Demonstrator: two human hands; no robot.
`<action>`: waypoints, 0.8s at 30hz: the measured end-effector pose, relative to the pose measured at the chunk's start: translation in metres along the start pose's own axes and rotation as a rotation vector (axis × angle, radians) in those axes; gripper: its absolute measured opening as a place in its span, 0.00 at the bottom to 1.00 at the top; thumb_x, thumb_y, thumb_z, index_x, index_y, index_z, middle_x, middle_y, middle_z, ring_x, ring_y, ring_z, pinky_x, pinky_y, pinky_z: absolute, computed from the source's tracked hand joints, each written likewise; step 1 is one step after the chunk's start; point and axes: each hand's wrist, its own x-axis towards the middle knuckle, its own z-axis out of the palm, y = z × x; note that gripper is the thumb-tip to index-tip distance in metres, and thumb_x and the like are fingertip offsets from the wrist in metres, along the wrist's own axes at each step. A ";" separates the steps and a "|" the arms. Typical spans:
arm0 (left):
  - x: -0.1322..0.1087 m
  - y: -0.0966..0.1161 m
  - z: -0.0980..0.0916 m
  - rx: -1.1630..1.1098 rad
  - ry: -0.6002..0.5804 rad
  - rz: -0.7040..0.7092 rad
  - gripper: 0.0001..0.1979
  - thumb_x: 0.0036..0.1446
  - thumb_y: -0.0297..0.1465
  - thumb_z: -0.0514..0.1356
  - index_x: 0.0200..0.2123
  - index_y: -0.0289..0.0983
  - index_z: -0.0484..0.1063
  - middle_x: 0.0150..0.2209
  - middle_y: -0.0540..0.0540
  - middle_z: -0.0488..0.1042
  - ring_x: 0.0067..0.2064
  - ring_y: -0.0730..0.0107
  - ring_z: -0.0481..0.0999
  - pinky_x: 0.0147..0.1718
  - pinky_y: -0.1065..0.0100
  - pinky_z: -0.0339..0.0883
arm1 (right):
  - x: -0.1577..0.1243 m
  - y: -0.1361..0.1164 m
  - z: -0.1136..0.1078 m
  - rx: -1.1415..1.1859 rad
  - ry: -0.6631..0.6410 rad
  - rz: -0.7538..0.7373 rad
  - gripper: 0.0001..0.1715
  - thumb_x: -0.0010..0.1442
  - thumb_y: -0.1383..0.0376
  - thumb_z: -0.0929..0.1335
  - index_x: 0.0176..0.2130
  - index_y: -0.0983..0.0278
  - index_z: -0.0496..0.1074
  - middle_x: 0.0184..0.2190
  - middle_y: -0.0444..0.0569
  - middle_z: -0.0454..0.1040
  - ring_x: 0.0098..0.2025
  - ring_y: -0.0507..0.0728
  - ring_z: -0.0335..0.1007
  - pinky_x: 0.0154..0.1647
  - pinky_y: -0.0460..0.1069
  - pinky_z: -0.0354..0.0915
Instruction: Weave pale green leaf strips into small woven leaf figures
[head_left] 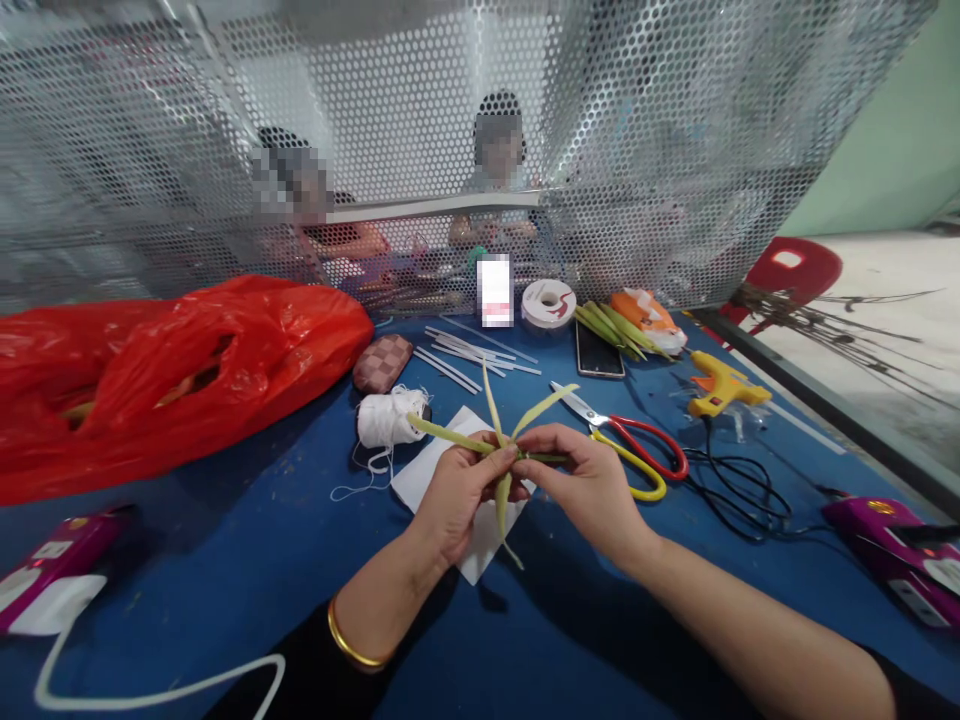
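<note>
Between my two hands is a star-like bunch of pale green leaf strips [499, 500], its strips spreading outward from a centre under my fingertips. My left hand [466, 487] pinches it from the left with thumb and fingers. From the right, my right hand [589, 480] grips a strip close to that centre, thumb near the other thumb. A folded white paper [480, 560] lies on the table below. Red-and-yellow-handled scissors [630, 445] rest just right of my right hand. To the left of my hands sits a ball of white yarn [386, 418].
A red plastic bag [180, 370] covers the far left. White sticks [469, 350], a checkered pouch [382, 362], a ribbon spool [549, 303], a phone [598, 355] and green leaves [611, 328] lie behind. A yellow glue gun [724, 385] trails a black cable. Perforated metal mesh [397, 100] rises behind.
</note>
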 end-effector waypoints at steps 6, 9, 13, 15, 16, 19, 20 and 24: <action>0.000 0.000 0.001 0.045 -0.041 0.108 0.17 0.49 0.39 0.70 0.29 0.35 0.68 0.22 0.52 0.71 0.22 0.78 0.69 0.25 0.75 0.65 | -0.001 -0.001 -0.001 -0.148 -0.003 -0.139 0.06 0.53 0.69 0.70 0.35 0.64 0.75 0.32 0.46 0.80 0.33 0.53 0.77 0.38 0.48 0.74; 0.000 -0.002 0.002 0.019 -0.042 0.081 0.19 0.43 0.38 0.73 0.28 0.34 0.68 0.21 0.54 0.68 0.20 0.80 0.65 0.22 0.76 0.64 | 0.000 -0.001 -0.001 -0.220 -0.026 -0.146 0.06 0.52 0.70 0.69 0.34 0.64 0.74 0.31 0.46 0.79 0.33 0.53 0.77 0.36 0.47 0.74; 0.001 -0.005 0.003 -0.119 0.002 -0.036 0.23 0.36 0.37 0.76 0.30 0.34 0.69 0.21 0.54 0.70 0.18 0.82 0.64 0.20 0.77 0.64 | 0.000 -0.003 -0.003 -0.247 -0.041 -0.147 0.04 0.51 0.70 0.69 0.31 0.64 0.74 0.28 0.45 0.78 0.30 0.53 0.75 0.33 0.46 0.73; 0.002 -0.006 0.003 -0.166 0.005 -0.053 0.23 0.35 0.36 0.76 0.31 0.34 0.69 0.20 0.53 0.70 0.18 0.81 0.65 0.20 0.76 0.65 | 0.000 -0.004 -0.003 -0.238 -0.032 -0.139 0.04 0.50 0.70 0.69 0.31 0.64 0.74 0.28 0.45 0.78 0.30 0.52 0.75 0.33 0.46 0.72; 0.003 -0.007 0.003 -0.179 0.003 -0.054 0.23 0.34 0.35 0.76 0.31 0.34 0.69 0.20 0.53 0.70 0.17 0.81 0.65 0.20 0.76 0.65 | 0.000 -0.004 -0.003 -0.226 -0.027 -0.126 0.04 0.50 0.70 0.69 0.31 0.64 0.73 0.28 0.45 0.78 0.29 0.52 0.75 0.33 0.46 0.72; 0.005 -0.010 0.003 -0.208 0.020 -0.027 0.22 0.35 0.33 0.76 0.30 0.34 0.69 0.19 0.53 0.71 0.17 0.80 0.66 0.19 0.77 0.65 | -0.001 -0.005 0.000 -0.150 -0.022 -0.060 0.02 0.51 0.69 0.70 0.30 0.63 0.72 0.25 0.44 0.78 0.27 0.52 0.75 0.30 0.46 0.73; 0.005 -0.010 0.003 -0.218 0.027 -0.012 0.21 0.36 0.32 0.75 0.30 0.34 0.69 0.19 0.53 0.71 0.17 0.80 0.67 0.19 0.77 0.65 | -0.002 -0.005 0.001 -0.130 -0.021 -0.038 0.02 0.51 0.68 0.70 0.30 0.63 0.72 0.25 0.43 0.78 0.26 0.53 0.75 0.30 0.46 0.73; 0.005 -0.011 0.002 -0.241 0.028 -0.026 0.17 0.41 0.29 0.73 0.31 0.34 0.69 0.19 0.53 0.71 0.17 0.79 0.68 0.19 0.77 0.65 | -0.004 -0.005 0.003 -0.106 -0.014 -0.015 0.02 0.52 0.68 0.70 0.31 0.62 0.73 0.24 0.44 0.78 0.26 0.54 0.75 0.29 0.47 0.73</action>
